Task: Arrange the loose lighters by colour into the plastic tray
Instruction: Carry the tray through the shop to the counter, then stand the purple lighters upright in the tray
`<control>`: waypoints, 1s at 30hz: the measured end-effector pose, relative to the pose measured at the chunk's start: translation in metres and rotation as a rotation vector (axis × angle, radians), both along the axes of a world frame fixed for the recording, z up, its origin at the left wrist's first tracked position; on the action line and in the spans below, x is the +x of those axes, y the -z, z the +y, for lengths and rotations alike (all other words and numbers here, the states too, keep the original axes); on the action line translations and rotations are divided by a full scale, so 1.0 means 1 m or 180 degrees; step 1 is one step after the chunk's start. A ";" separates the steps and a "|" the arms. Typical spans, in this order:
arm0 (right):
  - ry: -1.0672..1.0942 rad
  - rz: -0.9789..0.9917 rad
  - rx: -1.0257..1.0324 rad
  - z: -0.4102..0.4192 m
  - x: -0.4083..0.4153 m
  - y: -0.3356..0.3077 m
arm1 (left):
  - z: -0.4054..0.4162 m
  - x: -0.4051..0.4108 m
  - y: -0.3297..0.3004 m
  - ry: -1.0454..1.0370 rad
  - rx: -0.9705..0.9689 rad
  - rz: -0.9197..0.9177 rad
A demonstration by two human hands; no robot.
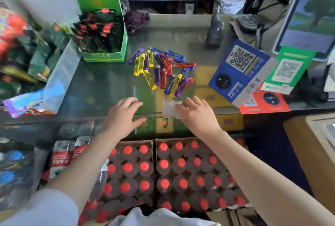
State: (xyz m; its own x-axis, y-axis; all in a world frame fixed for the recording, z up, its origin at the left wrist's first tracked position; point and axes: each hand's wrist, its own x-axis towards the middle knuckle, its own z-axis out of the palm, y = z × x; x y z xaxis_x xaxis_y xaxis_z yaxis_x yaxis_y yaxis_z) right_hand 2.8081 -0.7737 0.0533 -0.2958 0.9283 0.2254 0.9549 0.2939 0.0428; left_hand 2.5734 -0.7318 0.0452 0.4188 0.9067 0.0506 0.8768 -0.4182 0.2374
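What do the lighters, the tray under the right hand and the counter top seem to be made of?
Lighters: translucent coloured plastic, glossy; light shows through the yellow ones.
Tray: thin clear plastic, probably; the counter shows through it.
Counter top: likely glass; it reflects, and boxes are visible beneath.

Glossy translucent plastic lighters (161, 70), glass counter (101, 80)

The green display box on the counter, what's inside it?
The green display box is packed with slim black packets bearing red labels, standing tilted in rows. The print is too blurred to read, and the box's front wall hides their lower ends.
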 end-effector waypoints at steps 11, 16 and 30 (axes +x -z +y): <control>-0.0602 0.0440 -0.0070 0.025 -0.039 0.013 | 0.025 -0.005 -0.003 0.0165 -0.0395 -0.0069; 0.1057 0.1935 0.0010 0.050 -0.021 -0.007 | 0.040 0.003 -0.004 0.0259 -0.0590 -0.0117; 0.2446 0.2992 -0.1367 0.090 -0.004 -0.021 | 0.042 -0.017 -0.003 0.0008 -0.0592 -0.0358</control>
State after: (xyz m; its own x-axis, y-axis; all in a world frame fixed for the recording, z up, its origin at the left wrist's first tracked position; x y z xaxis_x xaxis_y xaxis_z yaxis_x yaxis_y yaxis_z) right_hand 2.8039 -0.6838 0.0738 0.4529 0.8385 -0.3030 0.4962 -0.5194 -0.6957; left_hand 2.5562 -0.6893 0.0484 0.4221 0.9038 -0.0710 0.8395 -0.3601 0.4069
